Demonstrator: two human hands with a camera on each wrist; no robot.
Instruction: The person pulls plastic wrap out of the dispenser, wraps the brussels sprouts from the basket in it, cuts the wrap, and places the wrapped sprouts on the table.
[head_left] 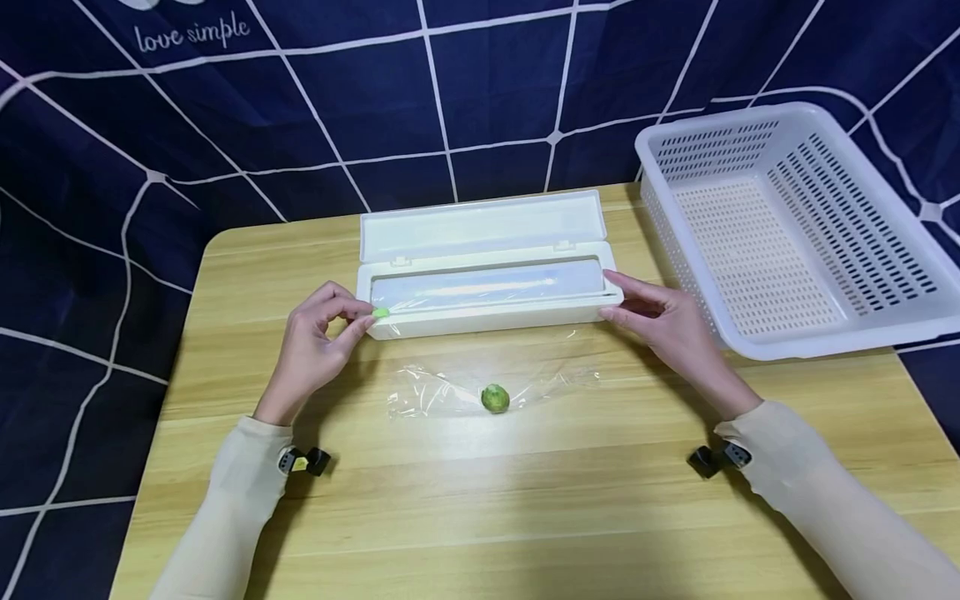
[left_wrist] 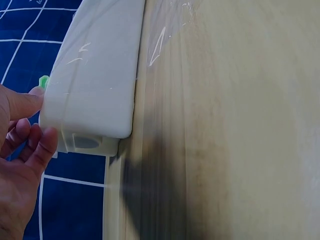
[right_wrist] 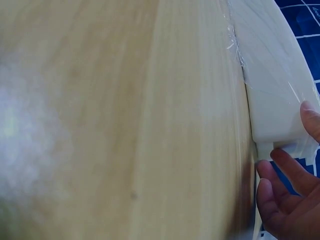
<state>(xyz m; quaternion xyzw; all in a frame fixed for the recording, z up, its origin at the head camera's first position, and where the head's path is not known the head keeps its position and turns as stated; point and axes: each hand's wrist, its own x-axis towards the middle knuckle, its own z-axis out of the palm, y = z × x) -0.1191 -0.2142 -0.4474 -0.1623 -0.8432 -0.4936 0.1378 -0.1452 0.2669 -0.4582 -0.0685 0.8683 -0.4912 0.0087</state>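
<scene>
Gripping opposite ends of the white box: left hand, beside the green tab; right hand, well apart.

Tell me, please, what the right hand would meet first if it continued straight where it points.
The right hand would probably meet the long white plastic box at its right end; the fingers seem already touching it.
</scene>
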